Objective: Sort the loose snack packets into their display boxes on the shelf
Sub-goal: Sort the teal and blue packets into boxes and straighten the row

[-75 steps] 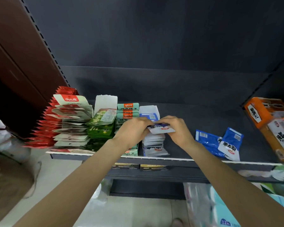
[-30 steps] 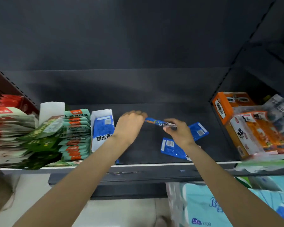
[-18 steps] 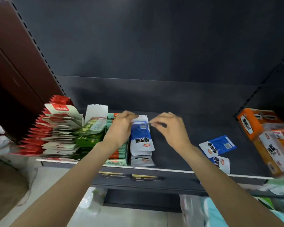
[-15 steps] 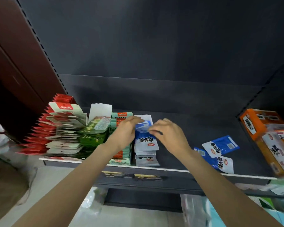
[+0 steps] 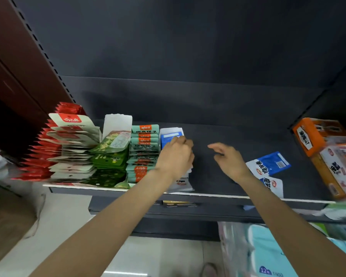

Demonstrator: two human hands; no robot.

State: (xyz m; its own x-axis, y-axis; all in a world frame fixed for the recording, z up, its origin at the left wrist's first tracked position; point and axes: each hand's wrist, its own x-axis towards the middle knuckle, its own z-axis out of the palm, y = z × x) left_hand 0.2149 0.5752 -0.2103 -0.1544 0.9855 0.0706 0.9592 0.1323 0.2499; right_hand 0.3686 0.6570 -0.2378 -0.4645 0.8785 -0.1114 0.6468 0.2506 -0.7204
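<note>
Blue packets (image 5: pixel 171 137) (boxed row) under left fingers (image 5: pixel 181 139), curled on them; right hand (image 5: pixel 227 159) loose, apart.

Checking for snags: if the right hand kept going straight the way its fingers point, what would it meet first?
Probably the row of blue-and-white snack packets under the left hand; the right hand points leftward across bare dark shelf, though depth is unclear.

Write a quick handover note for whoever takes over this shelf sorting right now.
Left hand: resting on the blue-and-white packets in their display box; whether it grips one is hidden.
Right hand: open, empty, over bare shelf.
Done: red, green, teal and blue rows stand filed at the left.
Left: two loose blue packets lie flat on the shelf to the right of the right hand; file them in the blue box.
</note>
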